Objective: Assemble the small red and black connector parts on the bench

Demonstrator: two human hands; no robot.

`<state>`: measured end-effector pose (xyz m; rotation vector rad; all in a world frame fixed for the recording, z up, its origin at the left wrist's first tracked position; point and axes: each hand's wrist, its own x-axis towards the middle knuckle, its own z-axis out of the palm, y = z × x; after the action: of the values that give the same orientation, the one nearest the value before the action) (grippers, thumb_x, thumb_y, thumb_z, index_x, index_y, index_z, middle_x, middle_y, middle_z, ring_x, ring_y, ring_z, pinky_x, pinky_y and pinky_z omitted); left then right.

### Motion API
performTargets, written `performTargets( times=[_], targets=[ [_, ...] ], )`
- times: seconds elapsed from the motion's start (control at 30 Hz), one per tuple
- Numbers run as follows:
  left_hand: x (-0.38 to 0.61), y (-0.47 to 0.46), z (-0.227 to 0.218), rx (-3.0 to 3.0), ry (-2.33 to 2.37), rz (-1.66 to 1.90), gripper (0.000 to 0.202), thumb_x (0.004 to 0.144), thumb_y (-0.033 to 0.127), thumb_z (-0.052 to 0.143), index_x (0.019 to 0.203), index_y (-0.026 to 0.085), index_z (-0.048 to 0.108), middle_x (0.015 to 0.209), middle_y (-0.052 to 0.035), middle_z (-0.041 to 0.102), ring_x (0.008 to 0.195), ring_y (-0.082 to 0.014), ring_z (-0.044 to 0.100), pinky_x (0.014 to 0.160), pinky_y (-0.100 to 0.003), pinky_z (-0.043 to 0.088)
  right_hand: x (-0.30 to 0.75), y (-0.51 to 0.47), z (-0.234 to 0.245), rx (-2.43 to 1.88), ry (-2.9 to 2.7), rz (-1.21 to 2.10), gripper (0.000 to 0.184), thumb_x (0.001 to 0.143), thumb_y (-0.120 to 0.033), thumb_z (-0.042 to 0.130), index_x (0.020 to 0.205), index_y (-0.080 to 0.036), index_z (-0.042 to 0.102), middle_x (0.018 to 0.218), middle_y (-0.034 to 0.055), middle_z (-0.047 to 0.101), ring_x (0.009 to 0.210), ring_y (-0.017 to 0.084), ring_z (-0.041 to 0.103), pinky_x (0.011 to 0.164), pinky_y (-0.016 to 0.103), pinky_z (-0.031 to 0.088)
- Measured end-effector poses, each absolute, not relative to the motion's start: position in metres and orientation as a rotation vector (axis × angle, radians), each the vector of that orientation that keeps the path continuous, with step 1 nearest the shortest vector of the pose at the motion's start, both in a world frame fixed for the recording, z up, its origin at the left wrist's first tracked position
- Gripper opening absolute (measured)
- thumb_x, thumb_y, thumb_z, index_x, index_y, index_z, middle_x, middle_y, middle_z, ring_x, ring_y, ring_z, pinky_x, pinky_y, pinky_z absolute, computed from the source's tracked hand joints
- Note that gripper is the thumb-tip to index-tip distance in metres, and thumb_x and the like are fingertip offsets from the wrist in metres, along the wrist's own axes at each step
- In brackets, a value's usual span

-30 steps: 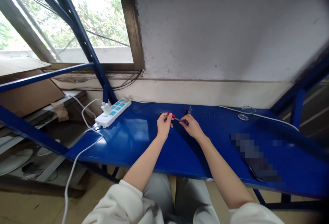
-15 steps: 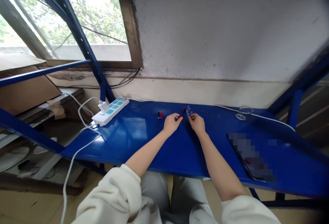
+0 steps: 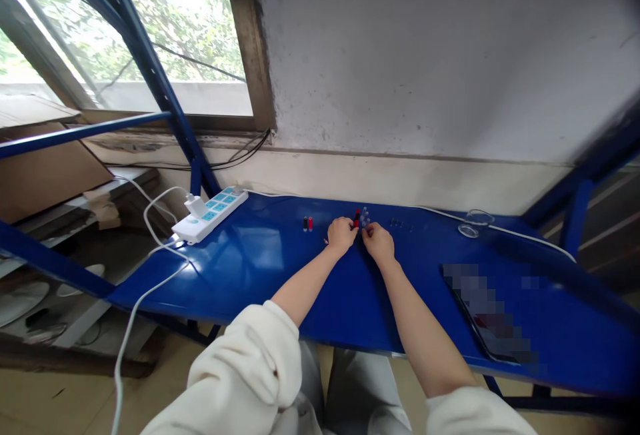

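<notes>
Head view: both hands (image 3: 342, 236) are working beside clear pieces (image 3: 365, 214) near the surface's (image 3: 270, 268) far edge — whether fingers (image 3: 371, 231) are pinching, I cannot tell. Touch lightly.

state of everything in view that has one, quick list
left hand, fingers bent by a red piece; hold unclear
right hand, fingers bent by clear pieces; hold unclear
black cylinder, beside the red cylinder
power strip, white plug inserted
clear cup, uncovered
phone-like slab, lying flat, surface pixelated

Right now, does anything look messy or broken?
The white cord looks untidy, looping beside the power strip and dangling off the table. I see no spill; the red piece by the left hand is too tiny to check for cracks.
</notes>
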<state>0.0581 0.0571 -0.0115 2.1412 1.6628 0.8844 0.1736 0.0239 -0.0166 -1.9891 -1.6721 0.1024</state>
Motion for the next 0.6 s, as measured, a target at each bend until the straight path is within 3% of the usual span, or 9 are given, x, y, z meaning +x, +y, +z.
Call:
performTargets(
  times=[0.37, 0.6],
  targets=[
    [0.061, 0.054, -0.004, 2.16, 1.797, 0.747, 0.019, 0.075, 0.031, 0.055, 0.084, 0.018, 0.065, 0.092, -0.0076, 0.064, 0.09, -0.0221, 0.056, 0.077, -0.031, 0.041, 0.171, 0.022, -0.009, -2.095, -1.681, 0.148, 0.02, 0.081, -0.03, 0.046, 0.089, -0.018, 0.06, 0.085, 0.0062, 0.066, 0.083, 0.019, 0.06, 0.064, 0.025, 0.034],
    [0.035, 0.024, 0.012, 2.296, 1.746, 0.597, 0.045, 0.074, 0.038, 0.055, 0.112, 0.013, 0.051, 0.096, -0.014, 0.062, 0.095, -0.0277, 0.055, 0.075, -0.034, 0.043, 0.168, 0.014, 0.001, -2.232, -1.71, 0.093, 0.025, 0.08, -0.032, 0.046, 0.094, -0.016, 0.06, 0.09, 0.0102, 0.065, 0.088, 0.023, 0.059, 0.071, 0.031, 0.036]
  ],
)
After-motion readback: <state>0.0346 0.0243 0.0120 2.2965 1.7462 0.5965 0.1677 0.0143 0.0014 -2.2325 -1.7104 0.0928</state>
